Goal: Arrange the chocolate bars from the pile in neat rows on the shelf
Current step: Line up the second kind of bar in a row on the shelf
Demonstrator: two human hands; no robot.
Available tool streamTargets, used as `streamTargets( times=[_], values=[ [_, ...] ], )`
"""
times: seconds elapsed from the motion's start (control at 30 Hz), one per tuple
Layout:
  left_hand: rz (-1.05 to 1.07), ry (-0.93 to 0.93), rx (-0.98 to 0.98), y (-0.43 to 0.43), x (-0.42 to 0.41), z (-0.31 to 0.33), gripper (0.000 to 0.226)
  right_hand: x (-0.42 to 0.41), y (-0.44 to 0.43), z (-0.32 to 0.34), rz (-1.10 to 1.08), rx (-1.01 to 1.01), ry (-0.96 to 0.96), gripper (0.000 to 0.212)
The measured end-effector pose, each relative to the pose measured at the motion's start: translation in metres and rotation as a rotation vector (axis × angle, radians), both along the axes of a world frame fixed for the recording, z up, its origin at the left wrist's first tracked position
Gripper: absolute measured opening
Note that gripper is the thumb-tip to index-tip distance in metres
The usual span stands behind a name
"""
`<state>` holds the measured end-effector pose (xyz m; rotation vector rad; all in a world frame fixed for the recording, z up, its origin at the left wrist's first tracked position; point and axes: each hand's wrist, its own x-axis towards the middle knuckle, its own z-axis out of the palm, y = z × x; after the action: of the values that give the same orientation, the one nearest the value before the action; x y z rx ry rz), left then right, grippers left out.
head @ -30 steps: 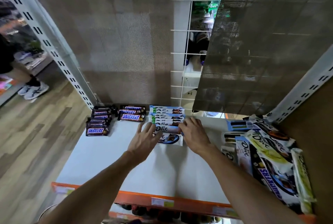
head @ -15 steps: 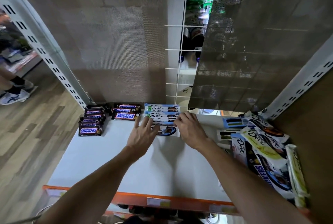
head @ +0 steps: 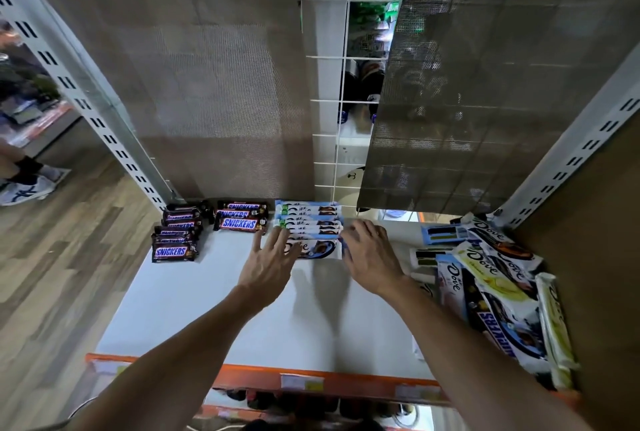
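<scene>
At the back left edge of the shelf (head: pixel 207 309) sit two Snickers rows (head: pixel 175 236). Just beside them runs the Dove row (head: pixel 310 219). The left hand (head: pixel 268 264), grip spread with straight fingers, touches the left end of the front bar (head: pixel 317 249). The right hand (head: pixel 372 257) meets the row's right end; it is blurred, perhaps pressing, so I cannot tell its grip. White shelf surface stretches from the rows to the orange front lip (head: pixel 346 380). The pile (head: pixel 491 285) crowds the right wall.

Two Snickers rows (head: pixel 176 235), one Dove row (head: pixel 310 222), one mixed pile (head: pixel 491 278).
</scene>
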<state>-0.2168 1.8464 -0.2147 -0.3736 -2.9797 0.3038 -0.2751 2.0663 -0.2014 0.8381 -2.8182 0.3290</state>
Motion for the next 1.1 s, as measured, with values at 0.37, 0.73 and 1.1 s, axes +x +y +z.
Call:
streamTargets(
  times=[0.37, 0.73, 1.1],
  values=[
    [-0.094, -0.069, 0.030, 0.010, 0.016, 0.027, 0.064, 0.040, 0.032, 0.020, -0.093, 0.059, -0.140, 0.057],
    [-0.264, -0.075, 0.098, 0.062, 0.029, 0.046, 0.079, 0.091, 0.085, 0.033, -0.248, 0.074, -0.188, 0.073],
    [-0.418, -0.091, 0.122, 0.135, 0.031, 0.043, 0.080, 0.144, 0.159, 0.032, -0.445, 0.081, -0.176, 0.078]
  ],
)
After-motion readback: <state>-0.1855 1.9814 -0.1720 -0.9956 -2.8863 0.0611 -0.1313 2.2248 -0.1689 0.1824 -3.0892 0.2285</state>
